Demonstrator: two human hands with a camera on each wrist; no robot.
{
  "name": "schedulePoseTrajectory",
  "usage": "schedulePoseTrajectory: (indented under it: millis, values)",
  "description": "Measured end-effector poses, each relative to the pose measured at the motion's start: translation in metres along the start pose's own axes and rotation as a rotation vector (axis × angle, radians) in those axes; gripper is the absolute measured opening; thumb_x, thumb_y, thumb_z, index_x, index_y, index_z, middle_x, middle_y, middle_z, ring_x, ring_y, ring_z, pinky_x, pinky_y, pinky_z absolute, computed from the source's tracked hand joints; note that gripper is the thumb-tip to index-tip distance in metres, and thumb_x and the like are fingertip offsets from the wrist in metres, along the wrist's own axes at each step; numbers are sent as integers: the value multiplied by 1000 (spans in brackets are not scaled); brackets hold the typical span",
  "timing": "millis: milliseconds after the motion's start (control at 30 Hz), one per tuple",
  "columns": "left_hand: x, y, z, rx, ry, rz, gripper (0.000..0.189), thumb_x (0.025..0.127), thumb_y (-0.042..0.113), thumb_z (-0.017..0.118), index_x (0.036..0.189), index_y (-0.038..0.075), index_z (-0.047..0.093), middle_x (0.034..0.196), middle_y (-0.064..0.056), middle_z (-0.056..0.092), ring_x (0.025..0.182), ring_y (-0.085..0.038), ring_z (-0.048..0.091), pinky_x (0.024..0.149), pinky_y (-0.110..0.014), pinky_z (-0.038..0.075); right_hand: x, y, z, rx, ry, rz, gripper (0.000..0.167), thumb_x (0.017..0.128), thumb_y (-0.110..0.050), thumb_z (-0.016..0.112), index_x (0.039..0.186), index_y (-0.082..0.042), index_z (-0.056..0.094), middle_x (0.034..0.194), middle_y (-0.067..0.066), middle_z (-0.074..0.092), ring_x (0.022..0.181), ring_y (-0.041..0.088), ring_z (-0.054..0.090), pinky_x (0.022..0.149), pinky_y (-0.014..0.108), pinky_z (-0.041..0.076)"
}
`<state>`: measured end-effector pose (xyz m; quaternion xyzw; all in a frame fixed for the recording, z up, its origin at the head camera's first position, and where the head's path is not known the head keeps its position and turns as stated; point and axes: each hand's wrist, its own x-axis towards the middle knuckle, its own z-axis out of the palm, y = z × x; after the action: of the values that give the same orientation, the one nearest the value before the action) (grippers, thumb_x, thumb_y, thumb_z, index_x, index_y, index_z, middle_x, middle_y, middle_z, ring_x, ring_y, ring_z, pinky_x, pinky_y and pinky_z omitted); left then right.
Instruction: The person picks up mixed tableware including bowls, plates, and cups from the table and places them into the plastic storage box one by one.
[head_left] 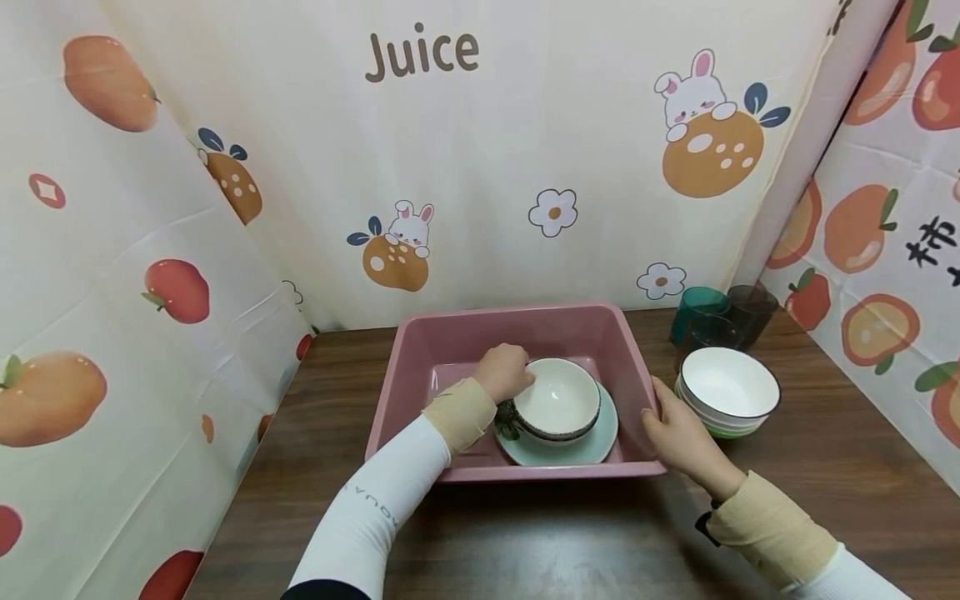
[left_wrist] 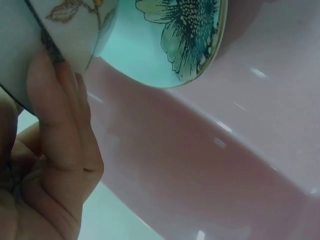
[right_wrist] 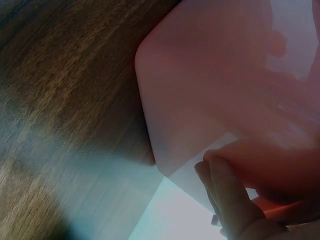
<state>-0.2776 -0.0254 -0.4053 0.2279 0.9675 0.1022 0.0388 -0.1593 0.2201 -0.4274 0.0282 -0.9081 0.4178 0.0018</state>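
Bowl (head_left: 557, 396): in the tub (head_left: 510, 311), over the plate (head_left: 609, 425); I cannot tell whether it bears on the plate. It is best kept level and moved slowly, since a knocked rim could chip.
Plate: inside the tub, flower-patterned; a straight path up or down should spare it scraping.
Tub: looks light, so steady, gentle pressure on its side should stop it sliding.
Left hand (head_left: 502, 373): closed in a pinch on the bowl's left rim, fingers along the outer wall; a one-sided hold, so tilting is the risk.
Right hand (head_left: 678, 429): curled on the tub's right rim, apart from the left.
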Motion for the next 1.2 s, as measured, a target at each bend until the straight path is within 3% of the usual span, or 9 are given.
schedulePoseTrajectory:
  millis: [167,433,633,933,1200]
  values:
    - [0,0,-1,-33,-9,-28,42,88,21,65,55,15,40,60,2,45,61,-16,41,58,-27,37,0,-1,0,8,-8,9,56,97,-5,43,148,11,24,134,37,50,117,47,57,91,59,50]
    - [-4,-2,-14,-137,-9,-82,32,88,36,70,71,10,60,68,1,58,63,-15,53,60,-27,43,0,-1,0,15,-14,10,56,97,-4,43,148,10,25,134,36,50,115,47,58,89,59,51]
    - [-11,-7,-33,-241,66,-100,32,90,31,70,71,10,54,63,1,47,57,-12,44,53,-25,37,0,-1,0,-1,-6,7,55,97,-4,43,148,10,25,133,36,51,115,46,59,89,59,51]
    - [-38,-19,-69,-344,180,-95,23,94,36,62,89,13,61,81,-1,60,72,-17,54,65,-30,43,-1,-1,0,3,-4,6,56,98,-4,42,148,10,24,133,37,51,116,47,58,90,59,51]
    - [-68,-46,-98,-442,221,-104,27,96,38,60,107,14,63,98,-2,68,87,-18,64,76,-35,51,0,0,0,-15,11,1,55,97,-5,42,148,11,25,132,37,51,115,46,58,91,59,50]
